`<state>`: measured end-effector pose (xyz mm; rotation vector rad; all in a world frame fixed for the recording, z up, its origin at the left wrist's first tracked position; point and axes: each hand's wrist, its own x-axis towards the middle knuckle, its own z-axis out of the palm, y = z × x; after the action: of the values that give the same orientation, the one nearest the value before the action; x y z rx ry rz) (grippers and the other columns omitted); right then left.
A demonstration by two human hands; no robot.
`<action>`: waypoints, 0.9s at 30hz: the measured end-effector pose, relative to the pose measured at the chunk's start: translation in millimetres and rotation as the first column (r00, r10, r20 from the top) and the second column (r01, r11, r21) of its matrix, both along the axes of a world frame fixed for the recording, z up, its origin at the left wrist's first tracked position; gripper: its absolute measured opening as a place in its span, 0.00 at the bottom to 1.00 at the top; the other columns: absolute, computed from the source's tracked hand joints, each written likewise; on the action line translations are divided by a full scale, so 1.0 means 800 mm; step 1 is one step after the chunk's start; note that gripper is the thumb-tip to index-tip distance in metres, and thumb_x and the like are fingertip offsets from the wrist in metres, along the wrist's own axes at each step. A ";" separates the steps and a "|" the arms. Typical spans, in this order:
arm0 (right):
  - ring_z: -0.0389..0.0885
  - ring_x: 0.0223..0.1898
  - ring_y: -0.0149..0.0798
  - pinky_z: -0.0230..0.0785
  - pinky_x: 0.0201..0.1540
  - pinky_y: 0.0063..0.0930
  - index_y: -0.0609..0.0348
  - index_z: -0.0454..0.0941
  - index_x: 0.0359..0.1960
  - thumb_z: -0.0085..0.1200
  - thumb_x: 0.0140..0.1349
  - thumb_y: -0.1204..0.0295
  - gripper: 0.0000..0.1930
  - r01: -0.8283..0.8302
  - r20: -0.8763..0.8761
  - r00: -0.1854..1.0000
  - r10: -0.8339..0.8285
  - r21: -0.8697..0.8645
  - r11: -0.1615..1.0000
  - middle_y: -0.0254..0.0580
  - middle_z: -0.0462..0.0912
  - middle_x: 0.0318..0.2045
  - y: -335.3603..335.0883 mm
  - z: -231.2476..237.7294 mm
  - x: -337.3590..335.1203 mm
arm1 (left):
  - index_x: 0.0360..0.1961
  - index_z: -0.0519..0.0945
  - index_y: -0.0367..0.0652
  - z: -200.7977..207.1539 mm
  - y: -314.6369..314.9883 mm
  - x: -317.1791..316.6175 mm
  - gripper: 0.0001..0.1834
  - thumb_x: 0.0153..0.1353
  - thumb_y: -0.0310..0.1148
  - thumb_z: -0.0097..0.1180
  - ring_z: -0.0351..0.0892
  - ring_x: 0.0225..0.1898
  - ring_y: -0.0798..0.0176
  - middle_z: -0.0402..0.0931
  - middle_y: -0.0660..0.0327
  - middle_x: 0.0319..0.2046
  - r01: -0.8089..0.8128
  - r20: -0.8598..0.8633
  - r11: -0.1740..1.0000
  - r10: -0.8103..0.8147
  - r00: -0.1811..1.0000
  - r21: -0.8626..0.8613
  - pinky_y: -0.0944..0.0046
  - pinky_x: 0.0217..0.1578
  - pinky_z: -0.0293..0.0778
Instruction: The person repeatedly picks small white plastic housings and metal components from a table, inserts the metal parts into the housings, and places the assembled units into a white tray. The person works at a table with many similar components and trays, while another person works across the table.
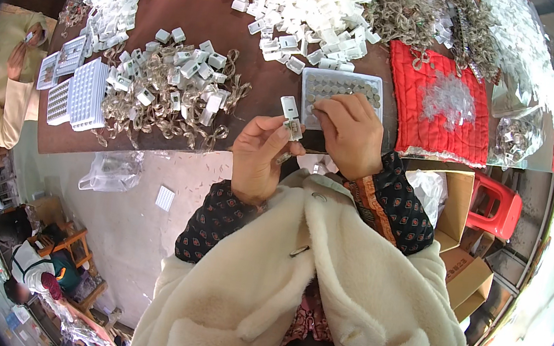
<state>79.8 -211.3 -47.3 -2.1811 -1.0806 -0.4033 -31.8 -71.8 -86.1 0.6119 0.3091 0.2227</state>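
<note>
My left hand point(261, 157) is closed on a small white plastic case point(291, 116), held upright between thumb and fingers above the table's near edge. The case's lower part, by my thumb, shows small parts inside. Just to its right, my right hand point(350, 128) is over a white tray point(379, 83) of small round grey discs that look like button cells point(329, 83). Its thumb and forefinger are pinched together at the tray's near left side. Whatever lies between those fingertips is too small to make out.
A big heap of white cases point(298, 3) covers the far table. To the left lie cases with tangled straps point(174, 84) and stacked white trays point(87, 94). Clear plastic pieces rest on a red cloth point(405, 113). A co-worker's hands point(27, 38) show far left; a red stool point(497, 207) stands right.
</note>
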 end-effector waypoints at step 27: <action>0.81 0.39 0.27 0.73 0.40 0.22 0.66 0.79 0.51 0.54 0.71 0.70 0.13 0.237 -0.888 0.302 0.347 0.422 0.875 0.39 0.84 0.40 -0.005 0.047 -0.011 | 0.46 0.77 0.39 0.038 -0.010 0.013 0.08 0.68 0.29 0.56 0.76 0.30 0.66 0.82 0.52 0.39 0.189 0.115 0.966 -0.170 0.979 -0.175 0.59 0.37 0.76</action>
<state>70.7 -215.6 -9.5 -1.4087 -0.2526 0.6281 -21.3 -79.5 -56.0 0.4393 0.1741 0.0483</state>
